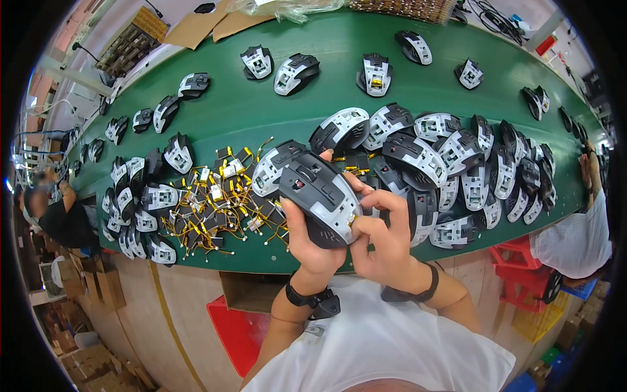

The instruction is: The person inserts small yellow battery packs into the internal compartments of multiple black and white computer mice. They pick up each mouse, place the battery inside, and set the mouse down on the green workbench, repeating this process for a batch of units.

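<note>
Over the green table (228, 112), hands (312, 253) hold one mouse (318, 194); right fingers (392, 202) curled.

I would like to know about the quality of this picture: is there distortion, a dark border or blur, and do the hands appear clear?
Head view: strong fisheye bending, with the green table curving and the corners black; head view, centre: held mouse, left hand and right hand brightly lit, reasonably clear; head view, far left: person in black less distinct.
</note>
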Tool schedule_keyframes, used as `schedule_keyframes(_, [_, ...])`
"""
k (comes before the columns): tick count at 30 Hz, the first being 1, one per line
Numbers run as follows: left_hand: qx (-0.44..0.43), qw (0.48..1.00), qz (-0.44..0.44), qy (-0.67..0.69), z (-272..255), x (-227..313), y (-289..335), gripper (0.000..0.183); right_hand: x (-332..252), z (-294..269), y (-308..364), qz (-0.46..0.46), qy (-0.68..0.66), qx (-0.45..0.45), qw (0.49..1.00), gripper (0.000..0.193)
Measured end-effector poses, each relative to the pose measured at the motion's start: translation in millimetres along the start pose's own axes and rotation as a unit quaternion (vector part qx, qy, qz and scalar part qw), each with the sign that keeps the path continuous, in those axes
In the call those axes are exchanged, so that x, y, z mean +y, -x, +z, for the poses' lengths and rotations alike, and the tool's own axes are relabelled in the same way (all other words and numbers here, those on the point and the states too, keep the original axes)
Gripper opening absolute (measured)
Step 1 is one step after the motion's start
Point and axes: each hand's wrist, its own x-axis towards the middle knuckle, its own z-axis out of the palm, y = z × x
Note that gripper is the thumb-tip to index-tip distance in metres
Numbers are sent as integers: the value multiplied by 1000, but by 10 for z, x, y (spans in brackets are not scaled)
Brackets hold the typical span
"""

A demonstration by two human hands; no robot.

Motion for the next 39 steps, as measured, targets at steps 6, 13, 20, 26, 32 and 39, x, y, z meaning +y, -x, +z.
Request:
schedule_keyframes(6, [-54,998,7,34,-127,58,-114,84,-37,-211,-6,52,-147,-54,986,39])
schedule_keyframes(13, [-158,972,30,-173,-27,-81,-123,90,8,-434,-277,294,-443,-144,834,80])
schedule_keyframes(20, [-251,882,11,-398,127,-128,-107,55,382,-1069,-775,294,-244,-212,900,82])
schedule_keyframes(26, [-205,875,-21,-439,43,373,7,49,2220,-2317,-1506,446,-30,-21,894,66])
schedule_keyframes(32, [-87,904,6,-419,-428,597,123,38,3722,-3383,-1017,575,100,48,811,57])
schedule_keyframes(39, [44,884,63,-462,-876,767,401,34,3561,-2593,-1948,429,468,-104,766,41])
